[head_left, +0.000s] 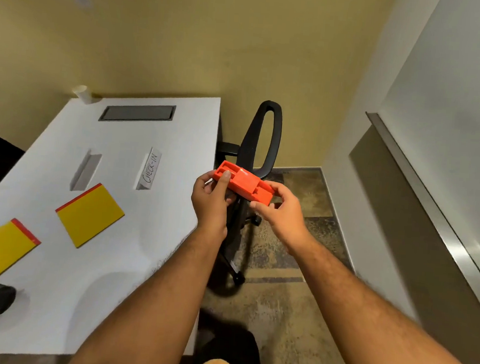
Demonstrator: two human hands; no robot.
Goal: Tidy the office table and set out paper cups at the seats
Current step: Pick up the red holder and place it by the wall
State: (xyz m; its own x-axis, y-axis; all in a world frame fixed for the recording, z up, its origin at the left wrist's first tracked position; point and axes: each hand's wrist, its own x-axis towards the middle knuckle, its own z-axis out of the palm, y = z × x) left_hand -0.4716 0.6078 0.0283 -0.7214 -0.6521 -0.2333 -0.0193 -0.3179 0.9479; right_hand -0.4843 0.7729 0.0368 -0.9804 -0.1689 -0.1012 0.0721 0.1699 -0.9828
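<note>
In the head view both arms reach forward to the frame's centre, where the left hand [210, 197] and right hand [281, 210] hold an orange block [244, 185] by closed fingers beyond the white bench [144, 232] edge, while a paper cup [82, 94] stands at the bench's far corner, upper left.

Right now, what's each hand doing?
Left hand: closed on one end of the orange block.
Right hand: closed on the block's other end, off the table edge.
</note>
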